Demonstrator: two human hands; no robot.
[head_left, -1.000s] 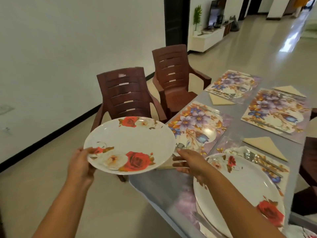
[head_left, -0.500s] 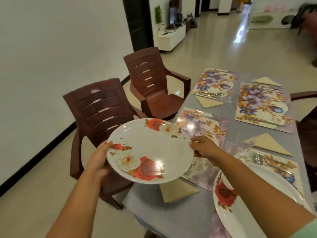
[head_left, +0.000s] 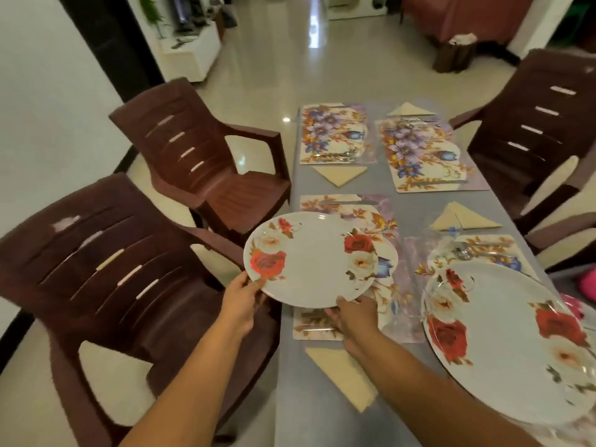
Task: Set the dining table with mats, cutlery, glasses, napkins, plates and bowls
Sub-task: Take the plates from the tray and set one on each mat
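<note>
You've got both hands, left (head_left: 240, 296) and right (head_left: 351, 312), fingers gripping the round white rose-print plate (head_left: 311, 258) over the floral placemat (head_left: 348, 269) on the grey bench (head_left: 322, 414), so next I'd guess just lower it down centred.

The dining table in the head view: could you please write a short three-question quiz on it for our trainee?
1. True or false: the rose plate held by the left hand and the right hand already lies flat on the near-left mat.
2. How many floral mats on the table have no plate on or over them? A) one B) two C) four
3. Fill in: the folded napkin nearest the camera lies on the bare table, on the near side of the near-left ____.

Key
1. False: both hands grip its near rim and it hangs tilted over the mat.
2. B: the two far mats.
3. mat
</note>
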